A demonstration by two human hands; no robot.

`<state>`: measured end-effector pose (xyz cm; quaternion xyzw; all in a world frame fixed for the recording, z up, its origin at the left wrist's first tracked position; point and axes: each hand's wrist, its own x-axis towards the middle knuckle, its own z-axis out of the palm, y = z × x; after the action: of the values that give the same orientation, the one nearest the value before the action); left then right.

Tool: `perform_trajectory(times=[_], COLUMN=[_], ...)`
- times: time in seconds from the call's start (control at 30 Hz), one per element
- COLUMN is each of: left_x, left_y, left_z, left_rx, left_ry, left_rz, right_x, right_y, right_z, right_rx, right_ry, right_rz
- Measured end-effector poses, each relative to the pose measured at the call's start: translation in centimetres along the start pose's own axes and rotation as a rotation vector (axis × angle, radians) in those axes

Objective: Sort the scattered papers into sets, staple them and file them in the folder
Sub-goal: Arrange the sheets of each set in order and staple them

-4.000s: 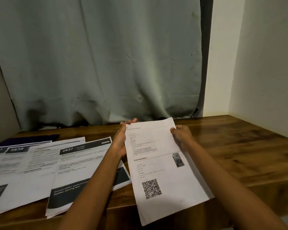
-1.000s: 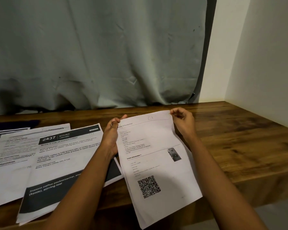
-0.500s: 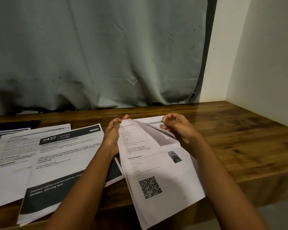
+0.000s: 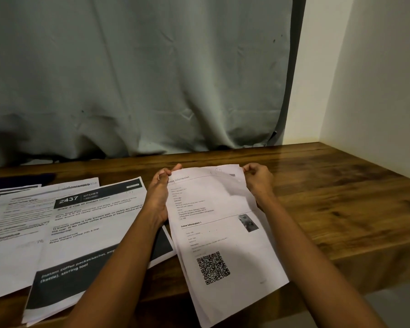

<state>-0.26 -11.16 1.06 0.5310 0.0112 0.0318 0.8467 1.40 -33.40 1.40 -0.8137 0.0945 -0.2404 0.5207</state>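
Both hands pinch the QR-code sheet [image 4: 223,233]: left hand [image 4: 160,197] and right hand [image 4: 258,181] closed on its top corners.

A single head-worn wide-angle view looks forward and down from close above the wooden counter [image 4: 329,197], facing a grey curtain [image 4: 140,79] and a corner wall [image 4: 376,79].

Two bare forearms, no sleeves; hands: left hand [image 4: 159,197], right hand [image 4: 258,181].
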Motion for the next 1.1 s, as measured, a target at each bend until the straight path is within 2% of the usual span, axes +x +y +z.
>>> perform_trajectory(times=[0.37,0.43,0.53,0.6,0.7,0.8,0.9,1.0,1.1], left_x=[0.4,0.2,-0.1,-0.1,0.0,0.1,0.2,0.2,0.2], left_y=[-0.2,0.0,0.1,0.1,0.1,0.1,0.0,0.0,0.0], left_z=[-0.2,-0.1,0.1,0.1,0.1,0.1,0.2,0.2,0.2], left_rx=[0.006,-0.005,-0.035,-0.036,-0.038,-0.044,-0.064,-0.030,-0.023], left_ry=[0.018,0.030,0.047,0.049,0.031,0.017,0.011,0.020,0.022], left_rz=[0.001,0.003,-0.010,-0.011,-0.013,-0.021,-0.007,-0.003,-0.009], right_x=[-0.5,-0.8,-1.2,-1.5,-2.1,-2.3,-2.3,-2.1,-2.1], right_y=[-0.6,-1.2,-2.1,-2.4,-2.7,-3.1,-3.1,-2.4,-1.9], right_z=[-1.2,-1.4,-2.3,-2.8,-3.0,-2.8,-2.3,-1.2,-0.5], right_rx=[0.174,0.278,0.578,0.673,0.686,0.616,0.530,0.531,0.521], right_ry=[0.093,0.068,-0.163,-0.355,-0.514,-0.587,-0.546,-0.413,-0.332], right_rz=[-0.112,-0.136,-0.149,-0.114,-0.016,0.058,0.153,0.282,0.323])
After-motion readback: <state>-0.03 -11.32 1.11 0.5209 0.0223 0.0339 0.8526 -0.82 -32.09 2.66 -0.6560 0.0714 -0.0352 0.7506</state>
